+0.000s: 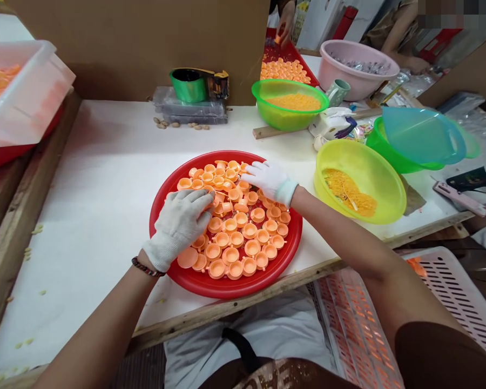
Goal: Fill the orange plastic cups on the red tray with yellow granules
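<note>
A round red tray (235, 290) on the white table holds many small orange plastic cups (236, 239) with little side handles, most of them with their mouths up. My left hand (184, 220), in a white knit glove, lies over the cups at the tray's left side, its fingers stretched out and touching the pile. Across the tray at the upper right, my right hand (269, 180), also gloved, spreads its fingers flat on other cups. Neither hand has a cup visibly gripped. The cups under both palms are hidden.
To the right stand a yellow bowl (383, 202) and a green bowl (259, 105), both with small orange pieces. Tape in a dispenser (188, 86) rests behind the tray. A white bin (20, 119) is at left. Another person's hand (285, 24) works beyond the cardboard.
</note>
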The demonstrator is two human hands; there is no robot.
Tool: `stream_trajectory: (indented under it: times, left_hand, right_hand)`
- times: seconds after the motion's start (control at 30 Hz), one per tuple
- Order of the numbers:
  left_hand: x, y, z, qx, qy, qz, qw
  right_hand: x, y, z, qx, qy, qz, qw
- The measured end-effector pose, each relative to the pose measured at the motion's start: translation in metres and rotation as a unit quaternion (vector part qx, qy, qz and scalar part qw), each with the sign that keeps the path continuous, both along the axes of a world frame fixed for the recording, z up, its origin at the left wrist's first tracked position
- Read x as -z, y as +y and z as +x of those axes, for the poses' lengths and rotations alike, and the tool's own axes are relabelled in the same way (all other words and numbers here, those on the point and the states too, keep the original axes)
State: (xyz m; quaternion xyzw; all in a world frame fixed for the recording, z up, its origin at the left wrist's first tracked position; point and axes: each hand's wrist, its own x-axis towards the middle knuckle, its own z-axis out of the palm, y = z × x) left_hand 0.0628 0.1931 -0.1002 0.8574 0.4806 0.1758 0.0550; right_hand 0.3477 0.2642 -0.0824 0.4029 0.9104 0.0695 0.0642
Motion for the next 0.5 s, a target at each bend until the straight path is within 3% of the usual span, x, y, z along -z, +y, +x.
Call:
stream_trajectory:
  times: [0.17, 0.3, 0.5]
  left_hand:
    - [0.002, -0.004, 0.007, -0.039, -0.028, -0.006, 0.999]
    - [-0.007, -0.016, 0.006, -0.086, -0.096, 0.022, 0.991]
    - [-0.015, -0.082, -0.031, -0.106, -0.109, 0.052, 0.987]
  right_hand:
    - [-0.01, -0.027, -0.007, 0.032, 0.087, -0.036, 0.995]
    - [-0.002, -0.054, -0.021, 0.021, 0.071, -0.057, 0.996]
    - [0.006, -0.075, -0.013, 0.015, 0.009, -0.036, 0.999]
